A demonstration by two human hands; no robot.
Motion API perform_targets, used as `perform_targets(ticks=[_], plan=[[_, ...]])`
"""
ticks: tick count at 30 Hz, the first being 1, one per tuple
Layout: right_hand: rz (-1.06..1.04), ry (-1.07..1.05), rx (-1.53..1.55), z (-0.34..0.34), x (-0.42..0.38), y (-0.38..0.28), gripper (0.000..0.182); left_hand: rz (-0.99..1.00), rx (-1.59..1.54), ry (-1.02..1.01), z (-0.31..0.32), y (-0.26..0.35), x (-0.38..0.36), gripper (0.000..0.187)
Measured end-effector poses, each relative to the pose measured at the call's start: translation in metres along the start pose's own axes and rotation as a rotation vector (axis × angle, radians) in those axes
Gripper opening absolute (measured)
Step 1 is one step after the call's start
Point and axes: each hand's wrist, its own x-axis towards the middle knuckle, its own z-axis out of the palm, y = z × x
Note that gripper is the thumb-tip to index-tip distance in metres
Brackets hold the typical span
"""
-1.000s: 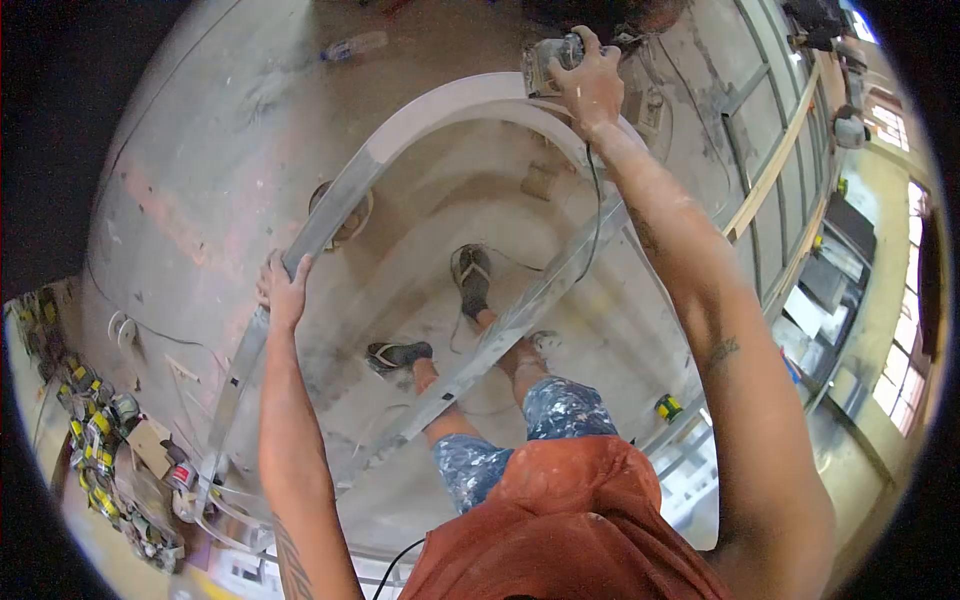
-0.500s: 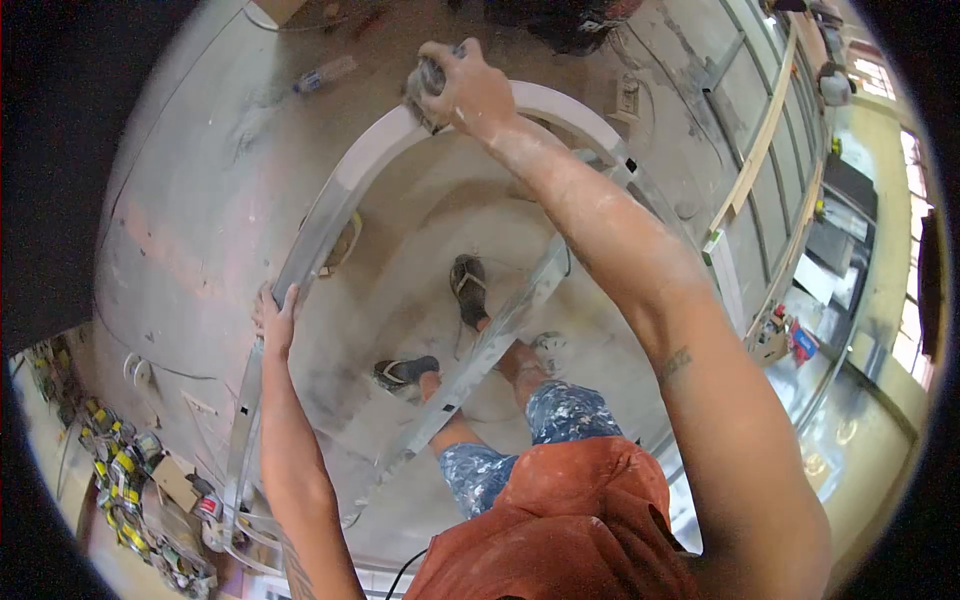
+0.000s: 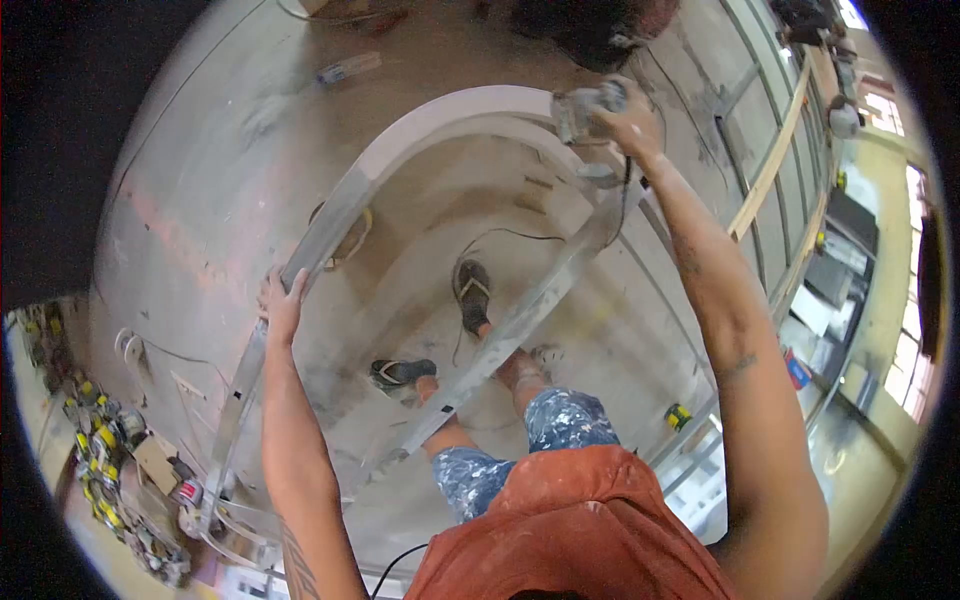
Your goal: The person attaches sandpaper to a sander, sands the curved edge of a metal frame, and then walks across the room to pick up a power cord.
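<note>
My right hand [image 3: 638, 125] is wrapped round a dusty corded power sander [image 3: 576, 115]. Its pad rests against the upper right of a curved frame [image 3: 440, 115], where the arch is coated whitish. Lower down, the frame's side is bare grey metal, and there my left hand [image 3: 284, 300] is closed around it. A straight metal crossbar [image 3: 530, 310] runs diagonally below the arch, over my legs. From the sander a dark cord hangs down past the crossbar.
My feet in sandals [image 3: 472, 290] stand on the dusty floor inside the frame. A plastic bottle [image 3: 350, 68] lies beyond the arch. Several yellow-and-black tools [image 3: 105, 440] are piled at lower left. Long wooden strips [image 3: 775, 150] and metal bars lie at right.
My right hand has carried the sander rightward along the arch, from its top left to its upper right. My left hand stays on the frame's left side, which has shifted slightly.
</note>
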Motion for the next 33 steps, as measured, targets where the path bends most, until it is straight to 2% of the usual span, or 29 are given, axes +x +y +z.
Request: perform_targets(ticks=[2, 4, 6, 7, 8, 9, 11, 12, 14, 15, 17, 18, 20, 21, 23, 24, 26, 27, 29, 30, 32, 33], plan=[[0.39, -0.37, 0.396, -0.023, -0.016, 0.016, 0.056, -0.025, 0.075, 0.041, 0.006, 0.0, 0.001, 0.08], [0.658, -0.467, 1.299, -0.024, -0.053, 0.03, 0.042, -0.042, 0.064, 0.039, 0.003, 0.005, -0.003, 0.08], [0.748, -0.239, 1.655, -0.033, -0.106, -0.012, 0.036, -0.027, 0.061, 0.029, -0.001, 0.006, -0.004, 0.08], [0.886, -0.065, 1.782, -0.029, -0.125, -0.032, 0.037, -0.041, 0.057, 0.024, -0.001, 0.006, -0.004, 0.08], [0.727, -0.263, 2.087, -0.016, -0.151, -0.011, 0.04, -0.052, 0.052, 0.022, -0.002, 0.007, -0.003, 0.081], [0.796, -0.001, 1.992, -0.014, -0.166, -0.038, 0.043, -0.046, 0.048, 0.021, -0.002, 0.009, -0.003, 0.081], [0.567, -0.132, 2.26, 0.006, -0.201, -0.02, 0.043, -0.056, 0.069, 0.02, -0.003, 0.01, -0.004, 0.08], [0.562, -0.124, 2.256, 0.002, -0.205, -0.026, 0.043, -0.049, 0.065, 0.019, -0.001, 0.009, -0.003, 0.08], [0.844, -0.032, 2.344, -0.008, -0.209, -0.045, 0.035, -0.013, 0.048, 0.025, 0.002, 0.002, 0.001, 0.08], [0.848, -0.024, 2.339, -0.006, -0.212, -0.032, 0.035, -0.009, 0.048, 0.018, 0.004, 0.0, 0.001, 0.08], [0.514, -0.484, 2.477, 0.004, -0.218, 0.005, 0.039, -0.032, 0.071, 0.03, 0.007, 0.001, 0.003, 0.08], [0.51, -0.479, 2.477, 0.0, -0.217, 0.006, 0.039, -0.026, 0.07, 0.03, 0.007, 0.003, 0.002, 0.08], [0.67, -0.303, 2.295, -0.008, -0.211, 0.006, 0.042, -0.042, 0.092, 0.026, 0.004, 0.005, 0.002, 0.085], [0.658, -0.302, 2.298, -0.018, -0.2, 0.004, 0.042, -0.037, 0.089, 0.034, 0.004, 0.008, 0.002, 0.085], [0.804, -0.025, 1.819, -0.043, -0.169, -0.009, 0.042, -0.04, 0.032, 0.042, 0.004, 0.008, 0.0, 0.085], [0.798, -0.036, 1.826, -0.054, -0.154, -0.003, 0.042, -0.047, 0.032, 0.052, 0.002, 0.006, -0.001, 0.085], [0.601, -0.423, 1.456, -0.079, -0.125, 0.015, 0.046, -0.024, 0.049, 0.048, 0.004, 0.006, -0.001, 0.085], [0.597, -0.429, 1.451, -0.091, -0.11, 0.002, 0.046, -0.029, 0.043, 0.048, 0.003, 0.009, -0.003, 0.085], [0.21, -0.344, 0.634, -0.11, -0.081, -0.027, 0.052, -0.056, 0.04, 0.026, -0.003, 0.018, -0.006, 0.084], [0.205, -0.345, 0.627, -0.106, -0.072, -0.026, 0.052, -0.057, 0.032, 0.025, -0.001, 0.018, -0.007, 0.084], [-0.161, -0.287, 0.378, -0.093, -0.058, -0.018, 0.057, -0.052, 0.059, 0.032, 0.0, 0.013, -0.003, 0.077], [-0.163, -0.283, 0.375, -0.088, -0.05, -0.017, 0.057, -0.049, 0.056, 0.034, 0.004, 0.005, 0.0, 0.077]])
